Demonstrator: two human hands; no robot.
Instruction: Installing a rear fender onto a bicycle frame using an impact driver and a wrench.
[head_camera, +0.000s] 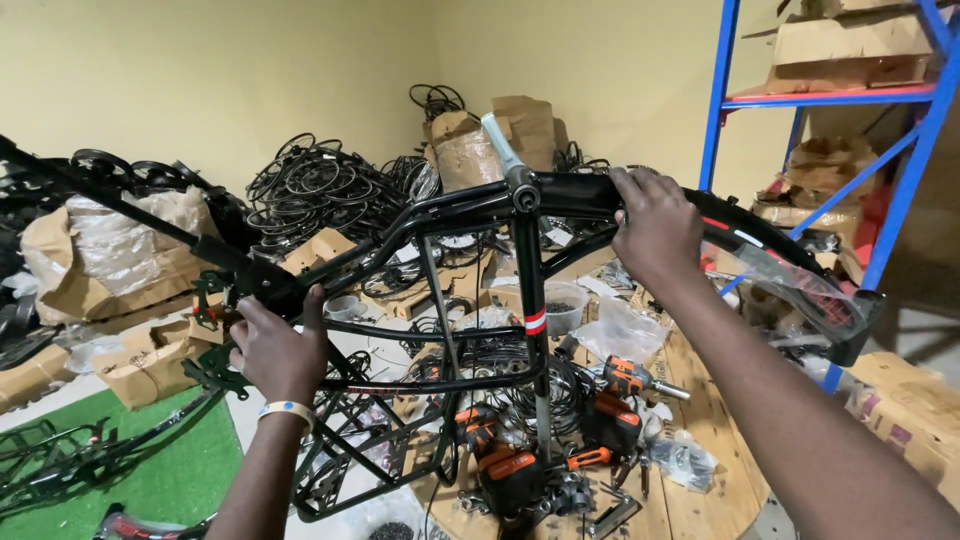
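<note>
A black bicycle frame (470, 210) is held up over a round wooden table (700, 440). My left hand (275, 350) grips the frame's rear end near the dropout, at the lower left. My right hand (655, 225) is closed around the thick top tube, upper right of centre. The frame's seat tube (530, 300) with a red and white band runs down the middle. Its front end, wrapped in clear plastic (800, 290), reaches to the right.
Orange and black power drills (625, 378) and small parts lie on the table beside a clear plastic tub (562, 305). A pile of black rims and tyres (320, 190) and cardboard boxes (150, 360) fills the back. A blue shelf rack (720, 110) stands at right.
</note>
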